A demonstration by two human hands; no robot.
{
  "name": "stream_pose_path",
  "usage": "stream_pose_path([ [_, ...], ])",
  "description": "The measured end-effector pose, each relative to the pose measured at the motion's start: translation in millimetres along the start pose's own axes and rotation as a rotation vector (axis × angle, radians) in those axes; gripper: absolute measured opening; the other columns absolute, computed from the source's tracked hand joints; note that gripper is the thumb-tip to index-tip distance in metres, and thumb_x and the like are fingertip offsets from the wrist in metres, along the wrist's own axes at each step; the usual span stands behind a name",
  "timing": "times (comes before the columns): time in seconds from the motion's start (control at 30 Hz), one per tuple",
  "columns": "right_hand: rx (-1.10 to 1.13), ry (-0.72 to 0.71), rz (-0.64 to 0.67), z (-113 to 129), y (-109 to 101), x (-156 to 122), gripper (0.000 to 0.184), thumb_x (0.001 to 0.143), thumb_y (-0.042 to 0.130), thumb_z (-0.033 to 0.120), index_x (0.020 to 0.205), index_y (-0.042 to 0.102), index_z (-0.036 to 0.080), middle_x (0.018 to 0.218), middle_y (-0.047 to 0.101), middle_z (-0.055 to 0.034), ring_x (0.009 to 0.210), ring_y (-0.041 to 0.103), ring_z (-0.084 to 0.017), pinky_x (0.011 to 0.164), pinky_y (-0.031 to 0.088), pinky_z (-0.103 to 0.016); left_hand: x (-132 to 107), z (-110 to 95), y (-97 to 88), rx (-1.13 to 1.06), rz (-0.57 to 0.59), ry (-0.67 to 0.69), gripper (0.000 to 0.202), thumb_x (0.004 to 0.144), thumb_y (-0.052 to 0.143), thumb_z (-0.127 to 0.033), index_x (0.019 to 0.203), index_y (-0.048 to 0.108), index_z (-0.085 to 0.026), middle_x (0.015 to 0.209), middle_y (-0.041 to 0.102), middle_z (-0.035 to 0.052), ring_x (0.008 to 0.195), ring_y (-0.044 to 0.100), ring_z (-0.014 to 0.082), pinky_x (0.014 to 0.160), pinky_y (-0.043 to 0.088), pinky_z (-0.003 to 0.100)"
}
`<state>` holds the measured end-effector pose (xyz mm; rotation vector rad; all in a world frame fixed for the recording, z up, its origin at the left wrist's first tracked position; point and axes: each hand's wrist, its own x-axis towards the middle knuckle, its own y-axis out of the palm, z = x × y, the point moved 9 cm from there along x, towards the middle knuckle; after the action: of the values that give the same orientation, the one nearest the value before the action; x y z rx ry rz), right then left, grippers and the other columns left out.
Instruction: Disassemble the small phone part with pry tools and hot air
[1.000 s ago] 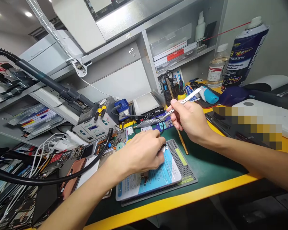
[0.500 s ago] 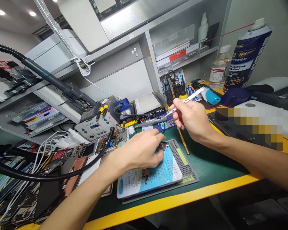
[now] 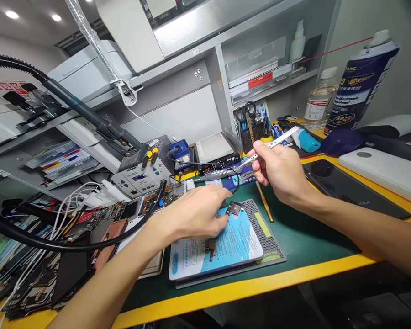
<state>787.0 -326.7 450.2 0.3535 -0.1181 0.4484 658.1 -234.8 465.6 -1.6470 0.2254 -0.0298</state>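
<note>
My left hand [image 3: 200,212] hovers low over a blue-and-white printed pad [image 3: 241,246], palm down. Its thumb and forefinger are spread apart with nothing visible between them, while the other fingers are hidden. Just beyond the fingertips lies a small dark electronic part [image 3: 234,209] with a square face. A brown piece with a narrow tail [image 3: 211,249] sticks out below the hand; whether the two are joined is hidden. My right hand [image 3: 282,171] is raised to the right, pinching metal tweezers [image 3: 276,142] whose tips point down left.
Beneath the pad is a grey perforated mat [image 3: 274,246]. A gold-handled tool [image 3: 265,203] lies beside it. Left are stacked phone parts [image 3: 71,269] and a black hose [image 3: 71,246]. A dark phone [image 3: 356,187] and spray can [image 3: 361,87] are right; a soldering station [image 3: 142,178] stands behind.
My left hand has shifted slightly left, uncovering more of the dark square part. My right hand keeps hold of the tweezers. The camera view has moved a little.
</note>
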Motion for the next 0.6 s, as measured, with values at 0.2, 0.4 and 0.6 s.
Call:
stream_pose_path([
  [0.2, -0.042, -0.014, -0.024, 2, -2, 1, 0.027, 0.095, 0.059, 0.03, 0.073, 0.066, 0.015, 0.052, 0.053, 0.0018, 0.034, 0.045, -0.008, 0.031, 0.029, -0.021, -51, 45, -24.9, -0.01, 0.006, -0.217, 0.03, 0.088, 0.057, -0.03, 0.115, 0.068, -0.021, 0.109, 0.072, 0.0058, 0.098, 0.067, 0.0228, 0.083, 0.051, 0.033],
  [0.4, -0.051, -0.007, -0.012, 1, 1, -3, 0.027, 0.096, 0.057, 0.024, 0.073, 0.066, 0.013, 0.053, 0.053, 0.0003, 0.035, 0.046, -0.009, 0.032, 0.03, -0.023, -112, 75, 1.0, -0.079, -0.015, -0.403, 0.046, 0.085, 0.064, -0.035, 0.13, 0.06, -0.025, 0.116, 0.071, 0.0038, 0.1, 0.067, 0.0217, 0.083, 0.053, 0.032],
  [0.6, -0.068, 0.002, -0.013, -1, 2, -6, 0.025, 0.096, 0.057, 0.022, 0.075, 0.067, 0.013, 0.052, 0.052, 0.0005, 0.036, 0.045, -0.009, 0.033, 0.03, -0.023, -129, 77, 25.8, -0.203, -0.173, -0.438, 0.055, 0.086, 0.063, -0.027, 0.139, 0.049, -0.024, 0.123, 0.066, 0.004, 0.113, 0.062, 0.0195, 0.102, 0.049, 0.034],
])
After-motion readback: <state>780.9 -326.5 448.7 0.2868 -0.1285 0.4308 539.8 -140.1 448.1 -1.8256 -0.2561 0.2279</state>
